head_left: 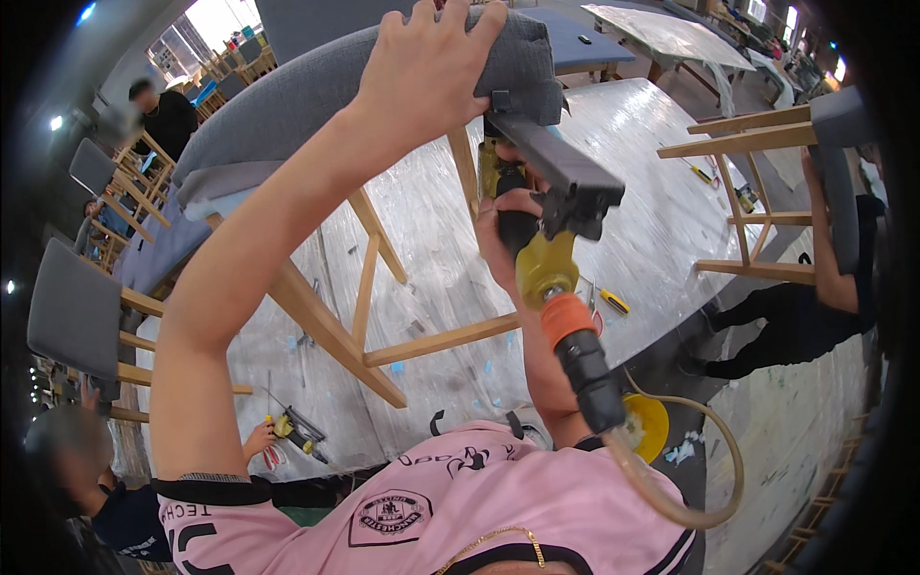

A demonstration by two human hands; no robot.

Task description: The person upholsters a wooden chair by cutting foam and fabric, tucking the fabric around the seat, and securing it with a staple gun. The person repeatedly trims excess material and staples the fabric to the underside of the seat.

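A wooden-legged chair with grey upholstery [297,96] is tipped over on the work table in front of me. My left hand [422,67] lies on top of its padded end, fingers curled over the far edge. Below and to the right, my right hand [491,230] is wrapped round the grip of an air staple gun [561,158]. Its dark nose end meets the upholstery beside my left thumb. An orange and black coupling [580,355] joins the tool to a clear air hose [652,489]. Part of my right hand's fingers is hidden behind the tool.
The table [441,383] has a plastic-covered top. A yellow-handled tool [613,302] lies right of the chair. Another staple gun [305,431] lies by a co-worker's hand [259,439] at lower left. A second chair [757,216] stands at right, beside another person [776,326].
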